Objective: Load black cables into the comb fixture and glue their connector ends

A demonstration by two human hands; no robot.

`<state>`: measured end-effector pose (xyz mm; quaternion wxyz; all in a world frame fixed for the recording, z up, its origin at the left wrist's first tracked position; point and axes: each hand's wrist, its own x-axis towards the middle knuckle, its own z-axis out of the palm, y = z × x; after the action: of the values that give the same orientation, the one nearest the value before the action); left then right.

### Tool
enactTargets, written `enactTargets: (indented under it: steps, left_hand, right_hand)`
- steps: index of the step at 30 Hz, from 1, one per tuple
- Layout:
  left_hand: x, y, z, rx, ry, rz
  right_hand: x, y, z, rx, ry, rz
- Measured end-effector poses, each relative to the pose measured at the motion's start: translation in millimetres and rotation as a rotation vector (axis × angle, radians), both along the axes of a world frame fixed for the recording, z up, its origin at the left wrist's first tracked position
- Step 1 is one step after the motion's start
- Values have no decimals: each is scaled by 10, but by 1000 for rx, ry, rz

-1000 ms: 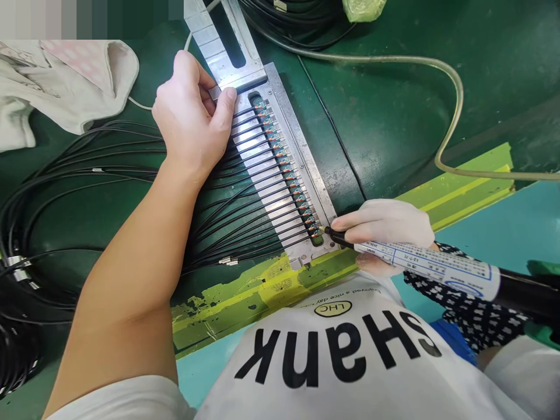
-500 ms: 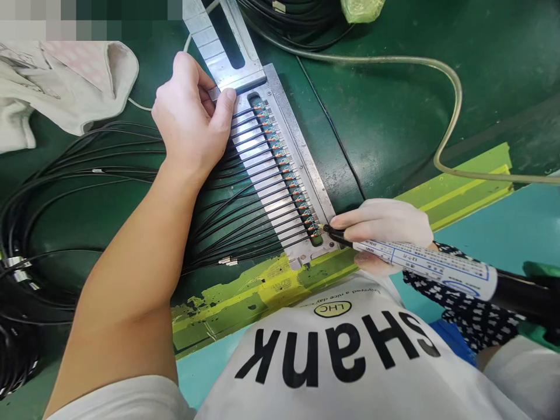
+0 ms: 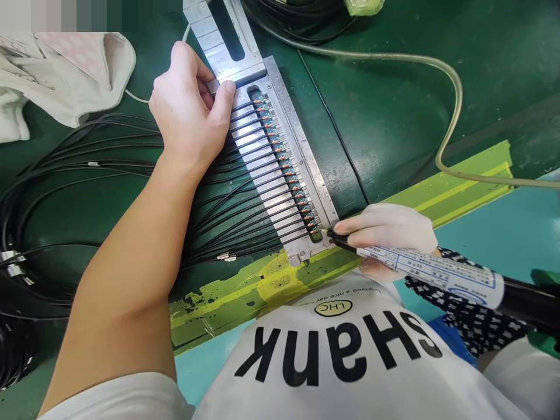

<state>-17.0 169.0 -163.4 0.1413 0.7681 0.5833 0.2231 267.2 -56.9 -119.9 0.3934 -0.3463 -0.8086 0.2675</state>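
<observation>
A long metal fixture (image 3: 301, 146) lies on the green bench and holds a row of several black cables (image 3: 245, 192) whose ends carry small green circuit boards (image 3: 286, 166). My left hand (image 3: 190, 114) rests on the cables at the far end of the fixture, fingers curled, thumb pressed on the metal. My right hand (image 3: 385, 230), in a white glove, is closed round a labelled pen-like tool (image 3: 429, 268). The tool's dark tip touches the nearest board at the fixture's near end.
A clear hose (image 3: 450, 105) loops across the bench at the right. White cloth (image 3: 65, 76) lies at the far left. Black cable coils (image 3: 26, 233) fill the left side. Yellow-green tape (image 3: 262, 286) marks the bench's near edge.
The view has shifted slightly; both hands stay in place, and the tool tip remains at the nearest board.
</observation>
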Motion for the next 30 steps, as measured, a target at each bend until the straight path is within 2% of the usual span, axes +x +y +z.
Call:
enactTargets:
  steps: [8,12,20,23,27,30]
  left_hand:
    - [-16,-81,157,-96,-100,-40]
    - [-9,-64,134,-94,-96,-49]
    - [-12,6,-4,-37,-65,-3]
    - [-11,-5,10,-33,-70,9]
    - [-18,-28,60,-84,-111,-41]
    - [-11,-26,54,-61,-109,-16]
  right_hand:
    - [-17,14,1,0,23,13]
    - [-26,9,-6,1,43,1]
    - [-10,4,-15,-1,48,29]
    - [-8,8,-18,-6,69,32]
    - [-1,8,-24,-8,74,36]
    - [3,10,-28,6,70,49]
